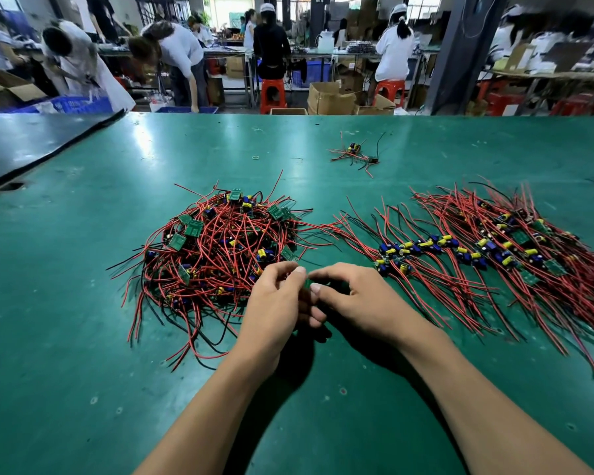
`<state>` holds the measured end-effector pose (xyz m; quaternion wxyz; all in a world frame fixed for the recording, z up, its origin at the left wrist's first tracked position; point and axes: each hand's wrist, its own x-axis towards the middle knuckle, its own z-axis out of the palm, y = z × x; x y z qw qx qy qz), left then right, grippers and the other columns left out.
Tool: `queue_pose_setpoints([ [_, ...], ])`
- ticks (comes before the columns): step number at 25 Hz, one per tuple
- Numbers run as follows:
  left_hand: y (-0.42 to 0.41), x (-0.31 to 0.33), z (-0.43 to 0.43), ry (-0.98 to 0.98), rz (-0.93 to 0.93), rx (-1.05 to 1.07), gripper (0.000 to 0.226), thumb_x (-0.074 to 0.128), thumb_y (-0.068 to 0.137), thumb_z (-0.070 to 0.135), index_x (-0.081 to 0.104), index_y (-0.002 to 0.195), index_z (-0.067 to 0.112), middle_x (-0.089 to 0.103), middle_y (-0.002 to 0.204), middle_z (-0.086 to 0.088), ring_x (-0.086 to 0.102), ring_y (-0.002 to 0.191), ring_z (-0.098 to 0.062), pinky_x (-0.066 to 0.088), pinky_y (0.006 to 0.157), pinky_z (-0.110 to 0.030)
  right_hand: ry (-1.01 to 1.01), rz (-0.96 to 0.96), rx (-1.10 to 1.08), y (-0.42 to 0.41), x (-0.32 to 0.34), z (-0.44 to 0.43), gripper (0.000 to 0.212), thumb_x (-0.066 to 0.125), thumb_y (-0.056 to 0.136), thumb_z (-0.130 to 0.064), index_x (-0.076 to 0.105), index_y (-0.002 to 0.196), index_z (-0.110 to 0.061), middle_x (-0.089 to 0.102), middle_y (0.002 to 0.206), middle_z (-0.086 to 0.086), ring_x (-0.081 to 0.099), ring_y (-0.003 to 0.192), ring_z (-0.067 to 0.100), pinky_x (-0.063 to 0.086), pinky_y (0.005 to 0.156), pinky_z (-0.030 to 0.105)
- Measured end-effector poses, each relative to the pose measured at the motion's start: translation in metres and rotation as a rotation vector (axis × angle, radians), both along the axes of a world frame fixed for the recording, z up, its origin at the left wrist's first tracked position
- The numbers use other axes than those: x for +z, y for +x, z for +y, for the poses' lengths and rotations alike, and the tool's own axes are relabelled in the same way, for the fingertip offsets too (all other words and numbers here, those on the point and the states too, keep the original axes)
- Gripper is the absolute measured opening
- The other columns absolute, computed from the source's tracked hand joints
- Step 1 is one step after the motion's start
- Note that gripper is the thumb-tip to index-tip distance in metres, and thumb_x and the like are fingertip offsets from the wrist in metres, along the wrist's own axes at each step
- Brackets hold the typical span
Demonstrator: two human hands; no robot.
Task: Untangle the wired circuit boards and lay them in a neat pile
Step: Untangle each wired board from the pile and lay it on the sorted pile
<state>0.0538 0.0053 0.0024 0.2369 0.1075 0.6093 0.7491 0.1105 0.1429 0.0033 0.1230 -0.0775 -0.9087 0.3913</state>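
**Green worktop [83,354] in a busy workshop**

Scuffed and glossy, it runs back to far benches where people work. Beside the tangled heap [216,248] both hands meet: left hand [275,303] and right hand [354,299] pinch a small, mostly hidden board [308,284]. Right of the heap lies the neat pile [494,255].

Table [83,337] top looks like green rubbery mat: semi-glossy, catches the lights, lots of scuffs and pits. Wires [220,241] at 11 have smooth red and black plastic insulation. Boards [194,228] are matt green, caps [426,243] have shiny plastic sleeves. Dark sheet [31,142] at 10 has a dull sheen. Plain cardboard boxes [330,97] and glossy red plastic stools [272,92] at 12.
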Motion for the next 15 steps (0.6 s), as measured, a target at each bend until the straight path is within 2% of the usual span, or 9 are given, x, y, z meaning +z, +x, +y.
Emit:
queue_pose_setpoints([
  [4, 0.001, 0.002, 0.002, 0.02, -0.009, 0.027, 0.016, 0.052, 0.1, 0.021, 0.049, 0.112, 0.011, 0.063, 0.072, -0.011, 0.056, 0.044, -0.022, 0.046, 0.039, -0.026, -0.199, 0.062, -0.084, -0.001, 0.002, 0.005, 0.012, 0.07, 0.091, -0.014, 0.076, 0.101, -0.018, 0.074, 0.088, -0.007, 0.064, 0.077, 0.005, 0.051, 0.076, 0.02],
  [6, 0.003, 0.002, 0.002, 0.02, -0.012, 0.039, 0.022, 0.056, 0.098, 0.021, 0.043, 0.111, 0.007, 0.066, 0.082, -0.014, 0.057, 0.044, -0.023, 0.046, 0.039, -0.026, -0.395, 0.136, -0.159, -0.002, 0.006, 0.011, 0.011, 0.068, 0.092, -0.009, 0.075, 0.097, -0.015, 0.072, 0.081, -0.006, 0.061, 0.068, 0.002, 0.05, 0.066, 0.017],
  [8, 0.005, 0.003, 0.002, 0.036, 0.002, 0.053, 0.025, 0.059, 0.096, 0.019, 0.041, 0.112, 0.011, 0.069, 0.094, -0.016, 0.06, 0.047, -0.025, 0.048, 0.041, -0.027, -0.675, 0.213, -0.252, -0.003, 0.011, 0.015, 0.012, 0.064, 0.094, -0.006, 0.073, 0.094, -0.014, 0.066, 0.072, -0.004, 0.056, 0.059, 0.006, 0.048, 0.054, 0.018],
  [12, 0.006, 0.005, -0.001, 0.098, 0.043, 0.087, 0.04, 0.061, 0.094, 0.011, 0.041, 0.125, 0.026, 0.066, 0.106, -0.012, 0.065, 0.054, -0.026, 0.053, 0.045, -0.031, -1.149, 0.331, -0.37, -0.004, 0.019, 0.018, 0.009, 0.059, 0.097, -0.006, 0.064, 0.094, -0.013, 0.059, 0.076, 0.002, 0.048, 0.048, 0.008, 0.043, 0.043, 0.019],
  [14, 0.005, 0.004, -0.001, 0.103, 0.037, 0.066, 0.054, 0.061, 0.094, 0.007, 0.035, 0.133, 0.034, 0.066, 0.108, -0.009, 0.066, 0.055, -0.026, 0.056, 0.049, -0.033, -1.289, 0.339, -0.38, -0.004, 0.022, 0.02, 0.006, 0.055, 0.1, -0.009, 0.058, 0.097, -0.013, 0.062, 0.08, 0.007, 0.045, 0.045, 0.007, 0.04, 0.04, 0.018],
  [15, 0.005, 0.004, -0.001, 0.095, 0.035, 0.048, 0.054, 0.061, 0.093, 0.006, 0.037, 0.134, 0.032, 0.068, 0.106, -0.009, 0.066, 0.055, -0.026, 0.056, 0.05, -0.033, -1.321, 0.328, -0.374, -0.003, 0.023, 0.021, 0.006, 0.053, 0.101, -0.011, 0.057, 0.098, -0.013, 0.065, 0.08, 0.008, 0.045, 0.044, 0.007, 0.039, 0.039, 0.018],
])
